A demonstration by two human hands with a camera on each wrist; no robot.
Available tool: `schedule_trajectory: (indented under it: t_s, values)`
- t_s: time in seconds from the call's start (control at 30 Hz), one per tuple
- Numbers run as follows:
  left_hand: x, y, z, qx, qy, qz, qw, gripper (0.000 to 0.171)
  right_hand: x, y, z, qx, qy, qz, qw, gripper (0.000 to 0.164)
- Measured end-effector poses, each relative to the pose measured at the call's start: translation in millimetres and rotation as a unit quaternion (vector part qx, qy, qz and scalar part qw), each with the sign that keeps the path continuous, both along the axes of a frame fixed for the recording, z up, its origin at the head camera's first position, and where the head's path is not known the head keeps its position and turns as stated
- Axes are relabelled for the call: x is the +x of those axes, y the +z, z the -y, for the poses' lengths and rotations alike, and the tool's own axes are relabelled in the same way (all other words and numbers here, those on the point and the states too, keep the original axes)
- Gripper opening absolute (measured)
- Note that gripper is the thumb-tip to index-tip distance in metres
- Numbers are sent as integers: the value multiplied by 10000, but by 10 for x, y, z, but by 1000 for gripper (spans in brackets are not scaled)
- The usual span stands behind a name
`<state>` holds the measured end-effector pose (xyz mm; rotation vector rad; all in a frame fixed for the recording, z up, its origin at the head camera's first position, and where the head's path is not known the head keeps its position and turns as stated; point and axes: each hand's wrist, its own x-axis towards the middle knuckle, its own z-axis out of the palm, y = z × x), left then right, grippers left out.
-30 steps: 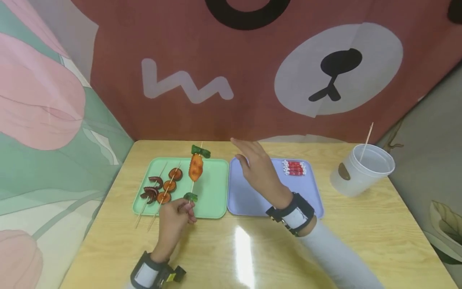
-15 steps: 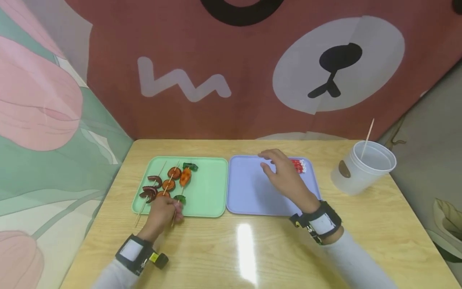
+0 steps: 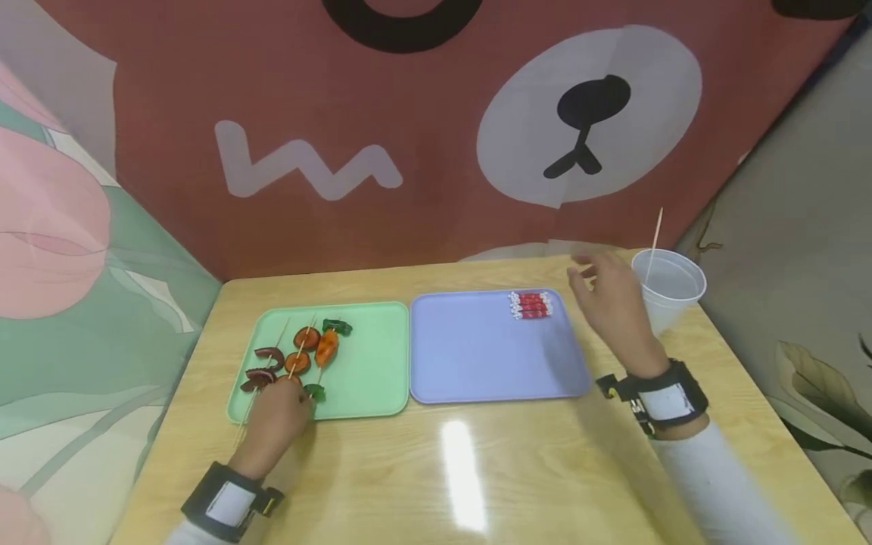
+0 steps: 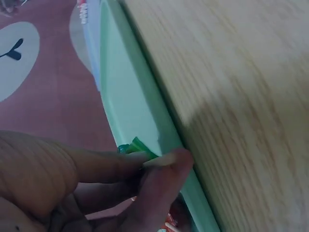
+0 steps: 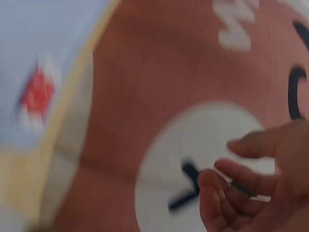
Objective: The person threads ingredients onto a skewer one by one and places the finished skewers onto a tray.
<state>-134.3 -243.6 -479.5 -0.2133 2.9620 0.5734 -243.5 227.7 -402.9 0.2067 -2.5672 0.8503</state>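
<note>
On the green tray (image 3: pixel 368 363) lies a skewer with an orange-brown wing-shaped piece (image 3: pixel 327 348) between green pepper pieces (image 3: pixel 337 327). My left hand (image 3: pixel 278 420) is at its near end, thumb and forefinger pinching the stick close to the lower green piece (image 4: pixel 137 145). Beside it are a skewer of round brown slices (image 3: pixel 297 362) and one of dark red tentacle-like pieces (image 3: pixel 262 375), both partly covered by the hand. My right hand (image 3: pixel 613 306) is in the air in front of the white bucket (image 3: pixel 671 284), its fingers loosely bent around nothing (image 5: pixel 256 179).
A purple tray (image 3: pixel 477 356) adjoins the green one and bears several small red-and-white wrapped pieces (image 3: pixel 530 305) in its far right corner. One thin wooden stick (image 3: pixel 655 242) leans up out of the bucket. A printed wall rises behind the table.
My left hand has lowered the wing skewer onto the green tray, beside the round-slice skewer. My right hand has moved right, from above the purple tray to the bucket.
</note>
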Motion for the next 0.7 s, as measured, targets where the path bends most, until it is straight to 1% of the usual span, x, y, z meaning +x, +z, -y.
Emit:
schedule_trajectory:
  t_s: [0.07,0.1,0.17,0.23,0.27,0.33,0.4,0.43,0.5,0.57,0.6,0.67,0.7]
  values:
    - [12,4,7,-234,-110,-36,9997,24,-77,79,-211,-57,-474,-171,9987,27]
    - [13,9,4,-317,-168,-61,9993,22,-129,115,-329,-70,-677,-177,9975,29]
    - [13,34,-5,-441,-183,-45,9989,21,-254,171,-560,-67,-1071,-30,9942,36]
    - [16,77,-17,-604,-140,-40,9981,24,-403,203,-763,-16,-1290,270,9913,44]
    - [21,105,-27,-662,-108,-38,9977,26,-476,209,-853,-1,-1327,449,9901,48]
    - [36,173,-56,-796,-60,-77,9968,31,-590,202,-995,-62,-1320,973,9864,55]
    - [56,255,-99,-817,-24,-187,9965,35,-679,171,-1089,-172,-1222,1398,9825,56]
    - [68,297,-125,-775,-28,-265,9966,37,-712,148,-1116,-212,-1186,1554,9805,55]
    - [96,384,-183,-624,-50,-413,9972,36,-759,95,-1149,-277,-1173,1649,9789,51]
    - [124,471,-249,-401,-141,-622,9972,35,-785,62,-1153,-300,-1205,1425,9820,43]
    - [137,509,-285,-289,-207,-738,9966,35,-786,69,-1154,-265,-1234,1236,9843,39]
    - [162,590,-372,42,-355,-980,9945,38,-750,144,-1141,-268,-1299,801,9879,35]
    - [176,628,-422,219,-443,-1100,9927,40,-717,220,-1123,-339,-1331,574,9889,34]
